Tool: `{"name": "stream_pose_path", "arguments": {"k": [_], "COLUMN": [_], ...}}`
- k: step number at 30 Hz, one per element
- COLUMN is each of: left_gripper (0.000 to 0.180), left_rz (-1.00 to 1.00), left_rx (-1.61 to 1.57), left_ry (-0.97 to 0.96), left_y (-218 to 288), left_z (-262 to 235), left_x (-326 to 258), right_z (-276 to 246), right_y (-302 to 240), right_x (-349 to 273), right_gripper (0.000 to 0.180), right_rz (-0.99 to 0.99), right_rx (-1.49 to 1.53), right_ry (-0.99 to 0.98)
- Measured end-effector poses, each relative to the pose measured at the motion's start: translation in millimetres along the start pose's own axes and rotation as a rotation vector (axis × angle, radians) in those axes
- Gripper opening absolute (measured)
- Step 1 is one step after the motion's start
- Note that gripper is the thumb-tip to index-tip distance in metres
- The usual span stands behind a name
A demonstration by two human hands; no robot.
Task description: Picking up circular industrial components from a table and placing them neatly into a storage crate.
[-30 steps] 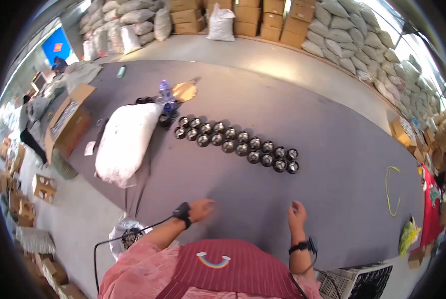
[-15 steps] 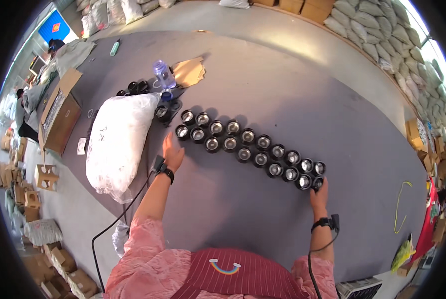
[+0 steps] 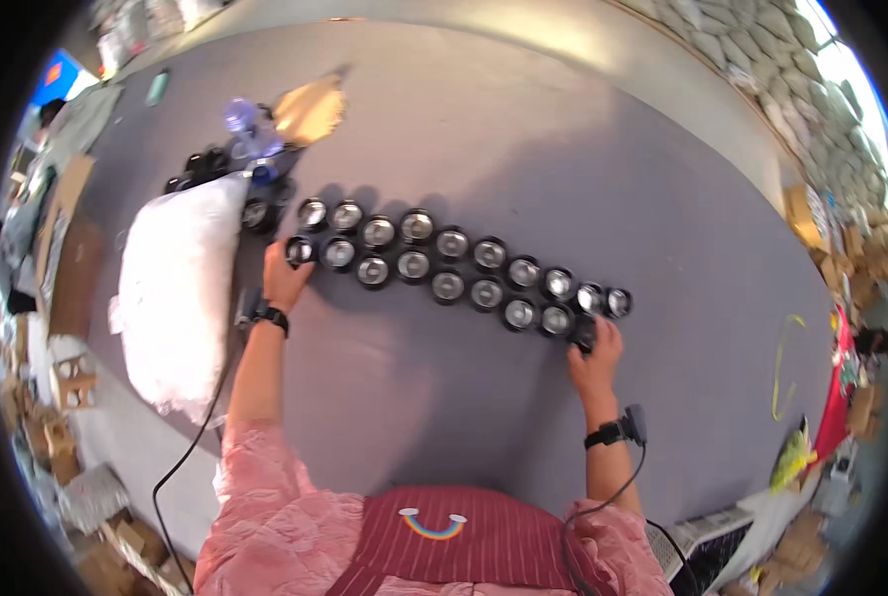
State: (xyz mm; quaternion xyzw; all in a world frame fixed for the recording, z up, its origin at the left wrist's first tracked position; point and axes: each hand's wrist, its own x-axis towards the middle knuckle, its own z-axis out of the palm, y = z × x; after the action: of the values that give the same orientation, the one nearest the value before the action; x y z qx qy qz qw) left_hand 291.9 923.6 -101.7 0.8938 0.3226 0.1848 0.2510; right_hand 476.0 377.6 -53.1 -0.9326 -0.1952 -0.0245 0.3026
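Note:
Two uneven rows of round black lids (image 3: pixel 448 286) with shiny metal insides run slantwise across the grey table. At the left end of the near row, my left hand (image 3: pixel 284 280) has its thumb and fingers around a black lid (image 3: pixel 300 250). Around the near row's right end, my right hand (image 3: pixel 597 363) is curled on a black lid (image 3: pixel 582 335), tilted and partly hidden by the fingers. The far row (image 3: pixel 489 255) stands close behind, untouched by either hand. Both wrists carry black straps with cabled devices.
A full white plastic bag (image 3: pixel 181 293) lies left of the lids. Behind it are more black lids (image 3: pixel 206 164), a purple-tinted clear bottle (image 3: pixel 242 117) and a torn cardboard piece (image 3: pixel 310 109). An open carton (image 3: pixel 74 263) stands far left; a yellow-green strap (image 3: pixel 784 363) lies right.
My left hand has moved up to the leftmost near lid and closed around it. My right hand has shifted inward along the near row. The whole view has swung a little.

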Motion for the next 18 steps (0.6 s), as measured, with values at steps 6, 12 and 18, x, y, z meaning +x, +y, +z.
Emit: {"name": "stream_pose_path", "arguments": {"k": [6, 12, 18], "left_gripper": [0.066, 0.075, 0.073], "left_rz": [0.093, 0.034, 0.089], "left_rx": [-0.223, -0.351, -0.247], "left_ry": [0.063, -0.083, -0.136], "left_y": [46, 58, 74], "left_z": [-3, 29, 4], "left_x": [-13, -18, -10], "right_z": [13, 4, 7], "right_y": [23, 18, -36], "right_x": [-12, -17, -6], "right_gripper": [0.074, 0.082, 0.08], "right_rz": [-0.02, 0.092, -0.014], "right_rx": [-0.025, -0.001, 0.064], "right_ry": [0.022, 0.028, 0.206]}}
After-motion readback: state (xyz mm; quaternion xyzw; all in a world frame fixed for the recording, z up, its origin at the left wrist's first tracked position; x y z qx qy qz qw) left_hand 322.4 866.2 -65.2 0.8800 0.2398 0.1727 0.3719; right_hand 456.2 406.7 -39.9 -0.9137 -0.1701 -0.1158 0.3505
